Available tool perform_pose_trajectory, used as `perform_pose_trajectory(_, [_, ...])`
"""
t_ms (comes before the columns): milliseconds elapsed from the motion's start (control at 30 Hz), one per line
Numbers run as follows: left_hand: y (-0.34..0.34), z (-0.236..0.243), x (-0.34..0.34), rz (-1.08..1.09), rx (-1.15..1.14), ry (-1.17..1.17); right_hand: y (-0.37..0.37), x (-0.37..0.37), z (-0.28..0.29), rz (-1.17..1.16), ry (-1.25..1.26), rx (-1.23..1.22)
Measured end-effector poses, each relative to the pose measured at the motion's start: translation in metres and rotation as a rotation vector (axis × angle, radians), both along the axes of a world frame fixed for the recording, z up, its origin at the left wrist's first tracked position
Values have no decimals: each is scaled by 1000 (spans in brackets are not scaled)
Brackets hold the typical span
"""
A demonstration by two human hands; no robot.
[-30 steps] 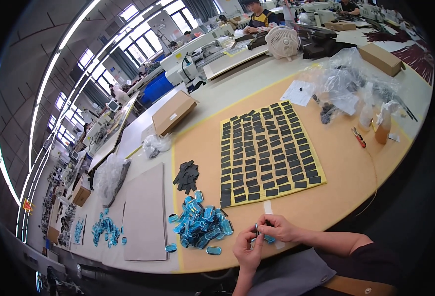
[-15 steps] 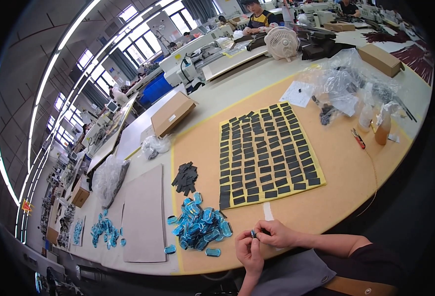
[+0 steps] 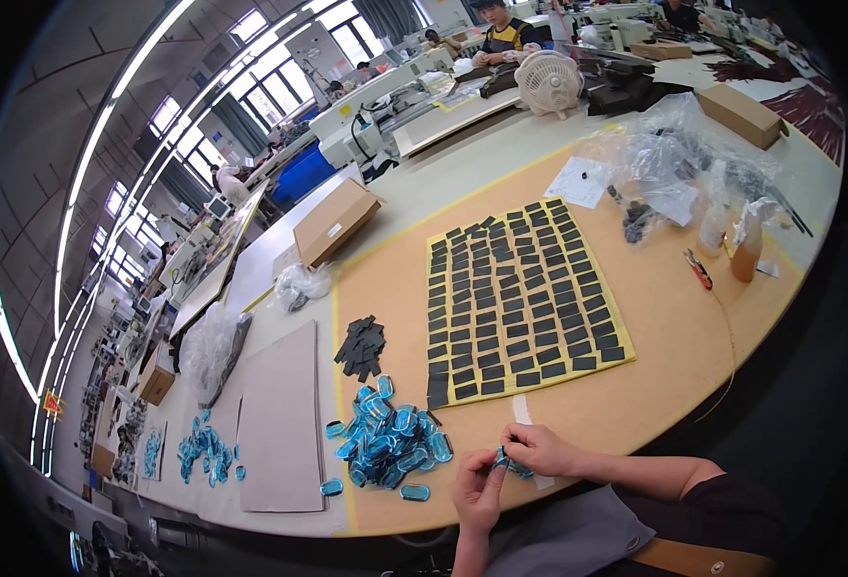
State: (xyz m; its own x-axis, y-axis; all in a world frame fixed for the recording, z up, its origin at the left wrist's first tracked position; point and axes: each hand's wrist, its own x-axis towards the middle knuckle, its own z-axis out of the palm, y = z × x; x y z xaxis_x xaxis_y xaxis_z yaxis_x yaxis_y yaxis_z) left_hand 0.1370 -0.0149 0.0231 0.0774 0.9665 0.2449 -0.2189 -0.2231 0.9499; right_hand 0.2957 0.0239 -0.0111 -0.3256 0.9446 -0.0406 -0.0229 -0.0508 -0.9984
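Observation:
At the table's front edge my left hand [image 3: 479,490] and my right hand [image 3: 543,450] meet, fingers pinched on a small blue oval piece [image 3: 502,458]. More blue shows beneath my right fingers; how the pieces sit there is mostly hidden. Left of my hands lies a heap of shiny blue oval pieces [image 3: 390,442] with pale outlines, a few strays around it. Beyond the heap is a small pile of black strips [image 3: 361,346]. Rows of black rectangles [image 3: 513,316] cover a yellow sheet [image 3: 611,354] in front of me.
A grey board [image 3: 285,423] lies to the left, with more blue pieces [image 3: 207,449] past it. Cardboard boxes [image 3: 337,223], plastic bags [image 3: 669,159], bottles [image 3: 747,250], red-handled snips [image 3: 699,270] and a white fan [image 3: 550,84] stand or lie farther off. Another person [image 3: 509,38] sits across.
My fingers have shifted slightly, with the right hand a little higher. More blue now shows between and beneath the fingers. The heap and the rows look the same.

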Motion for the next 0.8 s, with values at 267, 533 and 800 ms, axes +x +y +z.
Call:
perform_pose_trajectory(267, [-3, -4, 0, -157, 235, -106, 3, -12, -10, -124, 335, -197])
perform_pose_trajectory(533, [7, 10, -4, -134, -17, 94, 13, 5, -9, -139, 523, -386])
perform_pose_trajectory(800, [13, -13, -11, 74, 132, 700, 8, 11, 4, -127, 674, -472])
